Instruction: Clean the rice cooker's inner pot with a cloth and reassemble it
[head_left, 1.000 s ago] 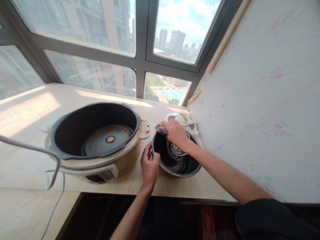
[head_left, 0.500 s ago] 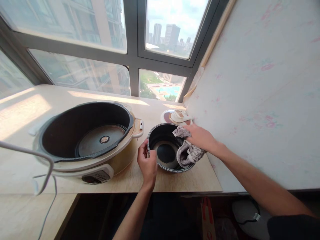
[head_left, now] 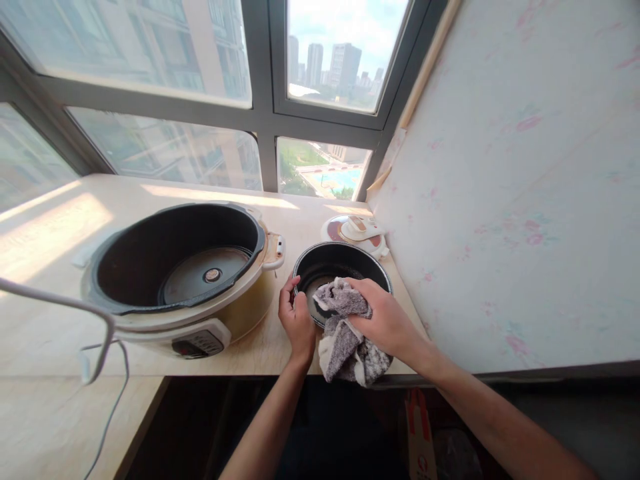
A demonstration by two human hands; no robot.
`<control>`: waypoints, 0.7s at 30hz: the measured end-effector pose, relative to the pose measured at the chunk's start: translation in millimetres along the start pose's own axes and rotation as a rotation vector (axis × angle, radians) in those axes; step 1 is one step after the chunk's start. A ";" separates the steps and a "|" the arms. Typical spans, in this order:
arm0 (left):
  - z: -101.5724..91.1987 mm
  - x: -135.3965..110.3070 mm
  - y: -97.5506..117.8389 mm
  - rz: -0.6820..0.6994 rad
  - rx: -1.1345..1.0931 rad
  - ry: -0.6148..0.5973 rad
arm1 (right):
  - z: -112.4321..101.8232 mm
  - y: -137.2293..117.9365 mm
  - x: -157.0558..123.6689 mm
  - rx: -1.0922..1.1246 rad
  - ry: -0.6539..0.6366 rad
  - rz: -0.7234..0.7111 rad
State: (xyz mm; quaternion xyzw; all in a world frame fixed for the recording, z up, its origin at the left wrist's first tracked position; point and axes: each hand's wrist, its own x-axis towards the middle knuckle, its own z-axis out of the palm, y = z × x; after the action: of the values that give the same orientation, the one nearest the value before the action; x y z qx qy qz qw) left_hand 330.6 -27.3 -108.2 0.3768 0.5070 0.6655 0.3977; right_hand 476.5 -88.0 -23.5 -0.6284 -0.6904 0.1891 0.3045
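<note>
**Two hands at one dark pot [head_left: 345, 257], mid-wipe**

Right hand [head_left: 385, 320] is closed around a grey cloth [head_left: 345, 343], pressing it over the pot's near rim. Left hand [head_left: 297, 320] pinches the rim (left side). The pot sits on the counter [head_left: 250, 353] beside the open cooker [head_left: 200, 313]. Any further pass calls for that bracing grip.

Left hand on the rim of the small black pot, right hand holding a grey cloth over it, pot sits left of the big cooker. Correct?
One error: the small black pot sits to the right of the big cooker, not to its left, as the head view shows. The rest holds: the left hand is on the pot's rim and the right hand holds the grey cloth over it.
</note>
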 end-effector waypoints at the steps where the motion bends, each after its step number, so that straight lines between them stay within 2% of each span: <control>1: -0.5 0.5 -1.5 -0.007 -0.005 -0.002 | 6.2 -6.2 1.1 0.022 0.006 -0.014; 5: -3.1 3.4 -14.5 -0.036 -0.075 -0.038 | 26.5 -24.6 7.9 0.101 0.047 -0.064; 8: -5.2 5.3 -23.1 -0.024 -0.124 -0.058 | 31.9 -25.7 14.8 0.151 0.053 -0.103; 13: -8.2 4.9 -16.6 0.028 -0.078 -0.090 | 17.8 -1.5 38.2 0.180 -0.130 -0.163; 18: -11.3 5.7 -12.1 0.063 -0.014 -0.080 | 7.3 35.3 70.8 -0.127 -0.451 -0.082; 21: -15.3 8.0 -15.2 0.076 -0.005 -0.121 | 10.4 53.6 87.1 -0.408 -0.506 0.007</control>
State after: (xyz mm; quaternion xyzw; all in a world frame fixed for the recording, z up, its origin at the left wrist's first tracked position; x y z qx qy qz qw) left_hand 315.7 -23.1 -125.3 0.4343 0.4657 0.6575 0.4028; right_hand 507.9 6.3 -49.8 -0.6117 -0.7658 0.1981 -0.0096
